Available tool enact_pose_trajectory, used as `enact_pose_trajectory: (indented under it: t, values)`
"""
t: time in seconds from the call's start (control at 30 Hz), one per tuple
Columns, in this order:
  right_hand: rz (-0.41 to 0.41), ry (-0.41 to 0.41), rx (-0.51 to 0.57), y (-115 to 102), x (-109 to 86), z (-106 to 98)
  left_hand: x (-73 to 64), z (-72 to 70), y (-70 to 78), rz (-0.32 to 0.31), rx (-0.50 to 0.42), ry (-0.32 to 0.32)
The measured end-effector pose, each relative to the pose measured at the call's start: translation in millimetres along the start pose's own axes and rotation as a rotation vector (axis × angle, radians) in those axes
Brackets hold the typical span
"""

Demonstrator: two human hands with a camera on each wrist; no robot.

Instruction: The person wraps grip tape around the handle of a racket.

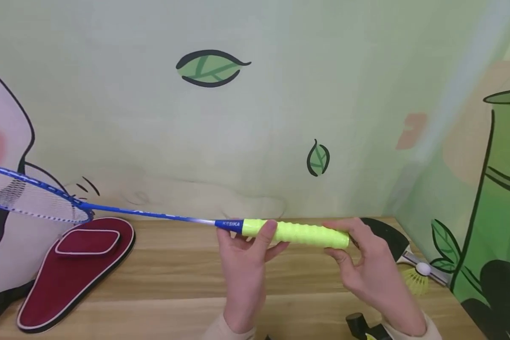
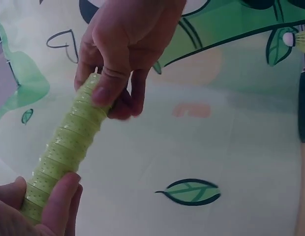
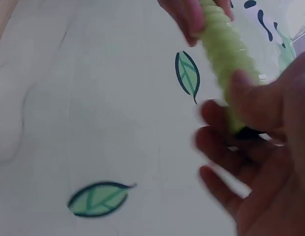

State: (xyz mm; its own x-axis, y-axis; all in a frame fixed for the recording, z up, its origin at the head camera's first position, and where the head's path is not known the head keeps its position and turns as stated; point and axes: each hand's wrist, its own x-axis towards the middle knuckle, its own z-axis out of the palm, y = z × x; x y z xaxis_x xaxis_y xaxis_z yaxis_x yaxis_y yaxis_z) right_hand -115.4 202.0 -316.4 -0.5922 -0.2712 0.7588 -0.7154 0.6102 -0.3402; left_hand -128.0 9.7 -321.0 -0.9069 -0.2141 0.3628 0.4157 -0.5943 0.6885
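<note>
A badminton racket with a blue frame and shaft (image 1: 153,215) is held above the wooden table, its head out to the left and partly out of view. Ridged bright yellow-green overgrip (image 1: 306,234) covers the handle. My left hand (image 1: 244,274) grips the handle close to the blue cone, thumb across the front. At the butt end, my right hand (image 1: 374,269) pinches the grip between thumb and fingers. In the left wrist view the overgrip (image 2: 64,142) shows small perforations. Blur softens the right hand (image 3: 270,167) in the right wrist view, where a dark butt end shows.
On the table's left lies a maroon zipped case (image 1: 80,274) with white piping. A black paddle (image 1: 384,236) and a yellow shuttlecock (image 1: 417,278) lie at the right, behind my right hand. A black object (image 1: 357,325) sits near the front. Printed cloth (image 1: 255,141) covers the wall behind.
</note>
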Motion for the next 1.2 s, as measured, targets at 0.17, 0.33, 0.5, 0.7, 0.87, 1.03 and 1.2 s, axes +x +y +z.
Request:
enact_pose_trajectory:
  t: [0.17,0.33,0.5,0.7,0.87,1.03,1.2]
  values:
    - [0.090,-0.157,-0.246,2,-1.2,-14,-6.1,6.1,-34.8,-0.076,-0.020,-0.073]
    - [0.028,-0.244,-0.334,15,2.0,-15,-16.2,14.6,-63.9,-0.156,0.040,-0.133]
    - [0.089,-0.208,-0.341,50,-18.8,-18,-20.8,15.0,-68.5,-0.394,0.261,-0.258]
    - [0.157,-0.214,-0.313,94,-52.6,-26,-27.7,-3.5,-50.6,-0.618,0.638,-0.653]
    - [0.237,-0.250,-0.296,120,-75.5,-25,-22.3,-23.7,-20.2,-0.534,0.724,-0.758]
    - [0.233,-0.242,-0.249,136,-90.6,-17,4.8,-51.3,23.4,-0.343,0.872,-0.655]
    - [0.282,-0.312,-0.197,143,-88.9,-2,30.4,-85.4,54.0,-0.285,0.988,-0.491]
